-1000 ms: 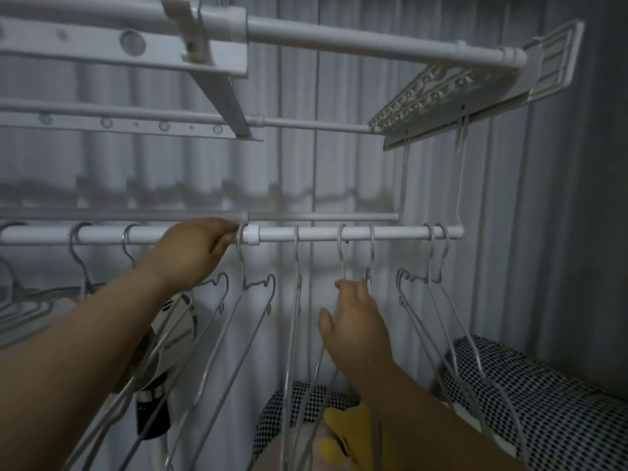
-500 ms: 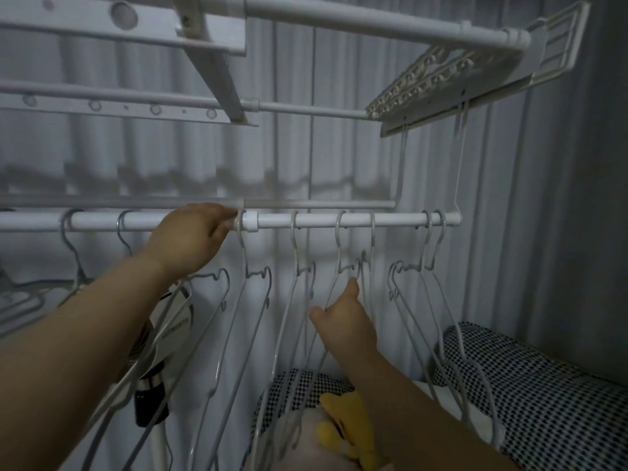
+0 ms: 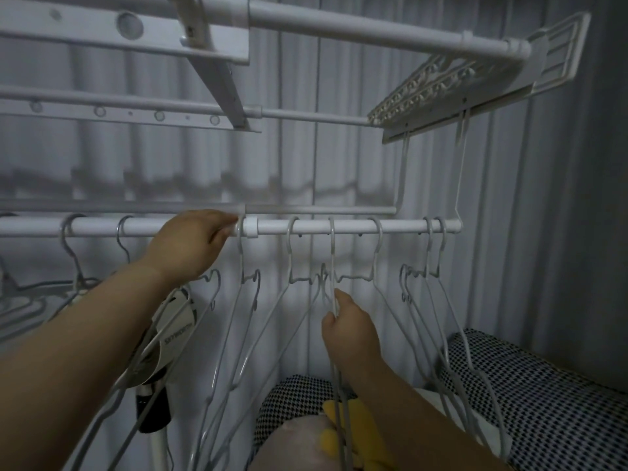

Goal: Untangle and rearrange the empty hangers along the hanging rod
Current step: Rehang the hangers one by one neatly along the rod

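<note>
A white hanging rod [image 3: 401, 226] runs across the middle with several empty white wire hangers on it. My left hand [image 3: 190, 244] grips the rod just left of its white joint collar [image 3: 250, 227], beside one hanger's hook [image 3: 240, 239]. My right hand [image 3: 350, 329] is lower, pinching the wire of the middle hanger [image 3: 332, 260] just under its neck. That hanger's shoulder crosses those of its neighbours [image 3: 375, 253]. Two more hangers [image 3: 435, 253] hang close together near the rod's right end. Grey hangers [image 3: 73, 253] sit at the left.
A white drying rack frame [image 3: 373, 32] with bars and a clip panel [image 3: 441, 90] hangs overhead. A curtain fills the background. Below are a checkered cushion [image 3: 543, 402], a yellow-and-pale soft toy [image 3: 339, 436] and a white-and-black appliance on a stand [image 3: 163, 338].
My right hand went from reaching up with an extended finger to closing on the middle hanger's wire, slightly lower. The hangers have spread a little. My left hand stays on the rod.
</note>
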